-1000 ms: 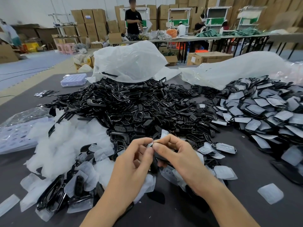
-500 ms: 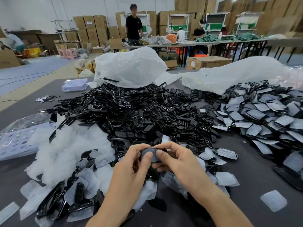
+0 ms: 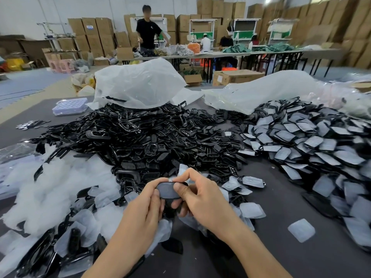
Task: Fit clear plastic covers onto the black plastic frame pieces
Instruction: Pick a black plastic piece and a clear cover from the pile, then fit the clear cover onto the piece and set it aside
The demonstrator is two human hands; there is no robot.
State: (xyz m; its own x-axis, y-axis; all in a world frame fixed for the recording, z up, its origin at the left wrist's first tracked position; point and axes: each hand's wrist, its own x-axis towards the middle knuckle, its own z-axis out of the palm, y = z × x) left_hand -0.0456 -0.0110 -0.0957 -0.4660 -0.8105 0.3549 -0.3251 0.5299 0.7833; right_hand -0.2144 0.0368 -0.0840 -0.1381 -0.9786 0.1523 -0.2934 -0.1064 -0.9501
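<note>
**Two hands, one black frame piece**

Both hands are working the same part here. The left hand (image 3: 144,205) is pinching the left end of a black frame piece (image 3: 167,190), thumb on top and fingers curled underneath. The right hand (image 3: 202,199) is gripping the right end, with the thumb pressing on the top face and the index finger arching over the far edge. The top face is looking hazy grey, and I can't tell whether a cover is seated on it. Just beyond the fingertips, the heap of bare black frames (image 3: 140,137) is sprawling out. Out past the right-hand knuckles, the pile of covered pieces (image 3: 311,141) is lying on the dark table (image 3: 281,257). Loose clear covers (image 3: 86,223) are lying beside the left wrist.
</note>
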